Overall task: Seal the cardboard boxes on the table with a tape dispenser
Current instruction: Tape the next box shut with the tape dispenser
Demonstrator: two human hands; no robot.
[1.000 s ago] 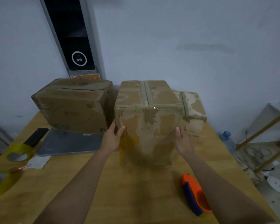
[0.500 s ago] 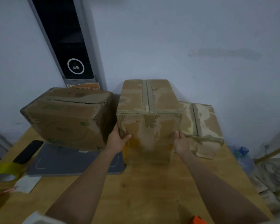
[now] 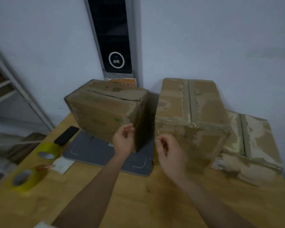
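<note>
Right now my left hand [image 3: 123, 142] and my right hand [image 3: 169, 153] are hovering in front of the boxes, both with fingers loosely curled and gripping nothing; the left one is sitting just at the near corner of the unsealed box [image 3: 105, 112], though I cannot tell if it is touching. That box is standing at the back left of the table [image 3: 138, 203], partly on a grey mat [image 3: 95, 152], and I am judging it to be light but bulky, with stiff walls and a floppy top, so I am thinking of taking it by both side faces low down, palms flat, rather than by the flaps. Its top seam is gaping as a dark, crooked slit with no tape over it, and the cardboard is looking worn and scuffed. Beside it the middle box [image 3: 187, 122] is standing tall with a strip of tape running along its top seam, and the right box [image 3: 250, 145] is lying lower, also taped. Two yellow tape rolls [image 3: 26, 180] are lying at the left edge near a phone [image 3: 66, 135]. No dispenser is showing in this view.
</note>
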